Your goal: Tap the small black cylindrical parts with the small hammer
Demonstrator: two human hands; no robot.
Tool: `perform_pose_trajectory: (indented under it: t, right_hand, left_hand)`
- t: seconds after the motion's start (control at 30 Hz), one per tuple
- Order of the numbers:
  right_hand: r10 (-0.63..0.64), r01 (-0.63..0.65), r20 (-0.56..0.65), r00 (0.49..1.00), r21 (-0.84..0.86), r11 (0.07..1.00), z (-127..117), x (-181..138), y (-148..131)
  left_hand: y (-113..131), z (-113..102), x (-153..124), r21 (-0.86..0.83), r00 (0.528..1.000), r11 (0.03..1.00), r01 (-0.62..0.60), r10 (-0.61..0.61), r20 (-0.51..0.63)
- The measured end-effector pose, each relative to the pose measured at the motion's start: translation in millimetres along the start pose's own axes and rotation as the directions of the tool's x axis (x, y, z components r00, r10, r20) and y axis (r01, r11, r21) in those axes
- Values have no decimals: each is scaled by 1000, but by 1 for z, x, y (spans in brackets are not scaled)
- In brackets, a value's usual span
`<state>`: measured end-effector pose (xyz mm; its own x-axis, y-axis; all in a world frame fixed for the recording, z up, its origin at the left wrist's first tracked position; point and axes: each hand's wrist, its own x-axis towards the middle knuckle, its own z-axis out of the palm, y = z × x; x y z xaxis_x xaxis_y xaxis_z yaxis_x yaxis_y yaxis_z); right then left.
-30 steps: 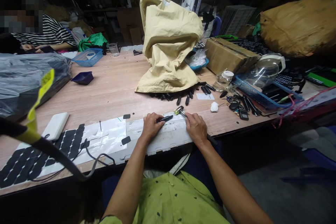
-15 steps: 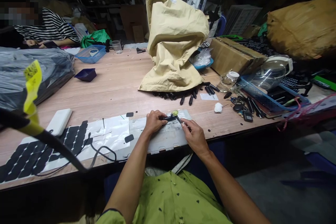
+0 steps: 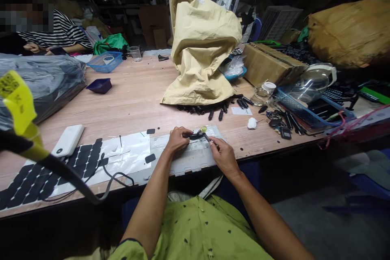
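Observation:
My left hand (image 3: pixel 178 139) is closed on a short black tube-like piece (image 3: pixel 194 136), pressed low over a grey-white board (image 3: pixel 183 164) at the table's front edge. In my right hand (image 3: pixel 224 153) is a thin dark-handled tool (image 3: pixel 207 136). Its round, pale yellow-green head (image 3: pixel 203 129) is at the right end of the black piece; whether they touch I cannot tell. Beyond my hands, several black pieces (image 3: pixel 211 114) lie by the mouth of a big paper sack (image 3: pixel 204 57). A white wad (image 3: pixel 252 123) is to the right.
Left of the board lie a sheet of black pads (image 3: pixel 79 162), a white power bank (image 3: pixel 67 141) and a cable (image 3: pixel 111 178). On the right are keys (image 3: pixel 285 132), a blue basket (image 3: pixel 304 107), a jar (image 3: pixel 263 93) and a cardboard box (image 3: pixel 271 65). A person in stripes (image 3: pixel 70 28) sits across.
My hands stay almost in place, with a slight shift of the black piece and tool. The yellow tag and strap at the left have swung left and down.

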<state>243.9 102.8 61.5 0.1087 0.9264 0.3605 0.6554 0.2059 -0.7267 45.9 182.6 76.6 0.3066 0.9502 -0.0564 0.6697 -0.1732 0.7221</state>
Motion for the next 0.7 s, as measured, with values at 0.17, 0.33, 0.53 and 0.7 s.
perform_pose_trajectory:
  t: [0.17,0.33,0.53,0.7]
  right_hand:
    - [-3,3,2,1000,7,1000,0,-2,-1]
    - [-8,8,-4,1000,8,1000,0,-5,-3]
    - [-37,37,-28,999,6,999,-1,-6,-7]
    - [-39,38,-24,999,-19,999,2,-7,-8]
  left_hand:
    - [-2,2,0,8,999,1000,-21,21,-27]
    - [-3,8,-1,37,996,999,-24,27,-86]
    - [-2,8,-1,38,996,999,-30,33,-79]
    - [-1,9,-2,42,995,999,-26,30,-92]
